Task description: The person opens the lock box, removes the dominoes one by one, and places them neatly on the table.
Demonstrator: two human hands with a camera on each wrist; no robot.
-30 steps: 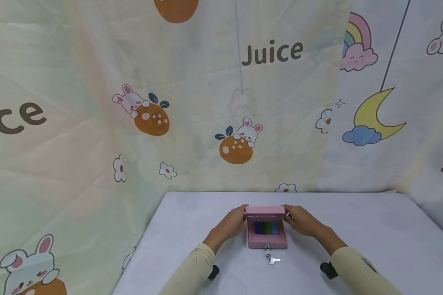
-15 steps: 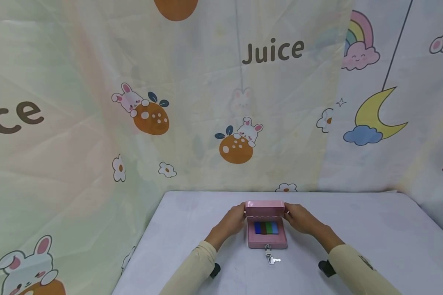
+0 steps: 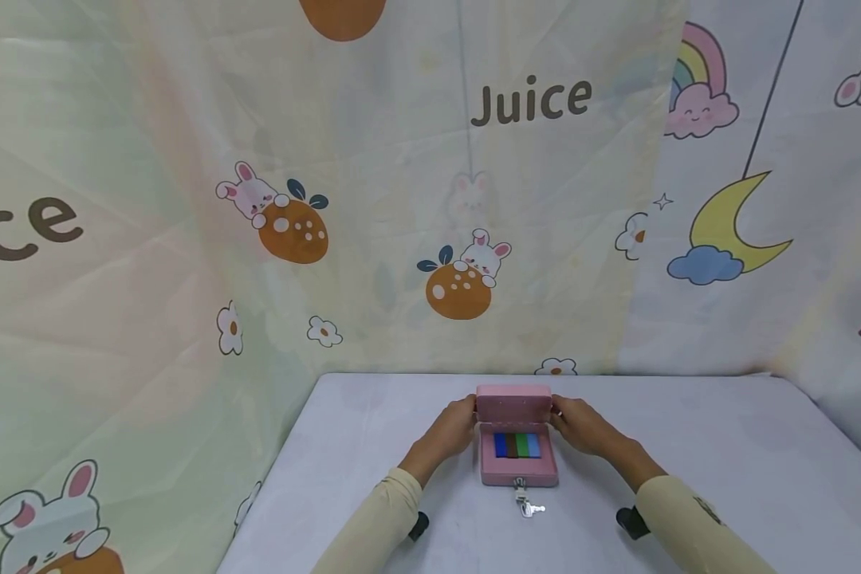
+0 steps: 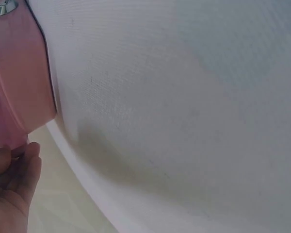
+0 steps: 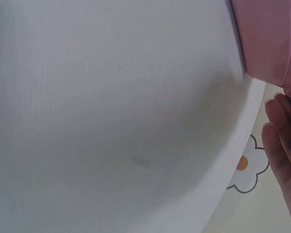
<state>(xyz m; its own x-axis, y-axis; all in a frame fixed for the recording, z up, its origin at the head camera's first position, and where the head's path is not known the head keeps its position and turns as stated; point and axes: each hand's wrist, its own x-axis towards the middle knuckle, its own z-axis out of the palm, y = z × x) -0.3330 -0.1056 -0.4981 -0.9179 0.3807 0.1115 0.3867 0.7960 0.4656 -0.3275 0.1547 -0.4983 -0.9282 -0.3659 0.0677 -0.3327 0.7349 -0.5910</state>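
where the pink box (image 3: pixel 499 476) gapes, coloured bars (image 3: pixel 521 446) lie inside.

In the lower centre of the frame I see the box (image 3: pixel 498 473) on the desk (image 3: pixel 753 454), strips (image 3: pixel 517 446) inside, keys (image 3: pixel 528 509) before it.

Cartoon-printed cloth (image 3: pixel 380 175) hangs behind a white table (image 3: pixel 696 454).
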